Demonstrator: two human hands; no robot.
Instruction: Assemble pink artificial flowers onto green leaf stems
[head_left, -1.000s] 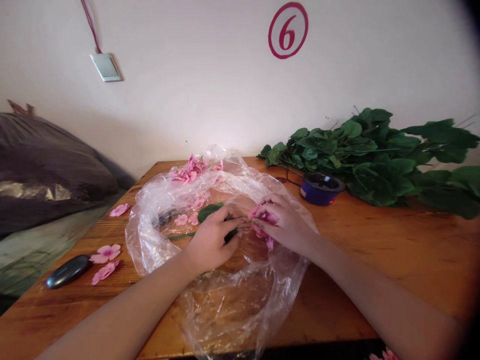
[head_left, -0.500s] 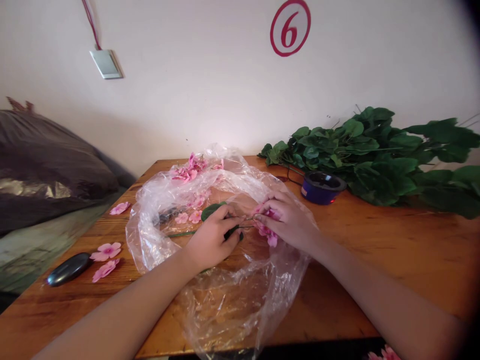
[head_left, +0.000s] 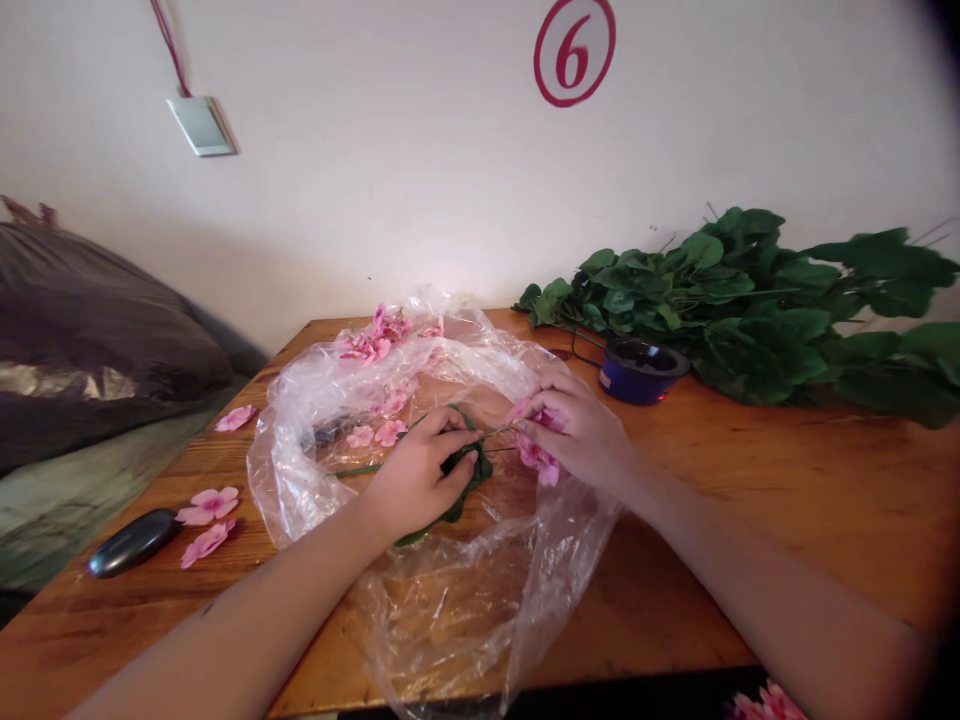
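My left hand (head_left: 416, 475) is closed around a green leafy stem (head_left: 466, 477) over a clear plastic bag (head_left: 442, 590) on the wooden table (head_left: 787, 510). My right hand (head_left: 581, 432) pinches a cluster of pink fabric flowers (head_left: 538, 456) at the thin tip of that stem. The two hands almost touch. More pink petals (head_left: 379, 434) lie inside the bag, and another bunch (head_left: 375, 340) sits at its far edge.
A heap of green artificial leaves (head_left: 750, 310) lies along the wall at the right, with a small blue pot (head_left: 640, 370) in front. Loose pink flowers (head_left: 206, 507) and a black oval object (head_left: 131, 541) lie at the left. A dark cushion (head_left: 90, 330) is beside the table.
My left hand has shifted its grip, and the green leaves now bunch up under its fingers. The right hand with the pink flowers has moved slightly right and away.
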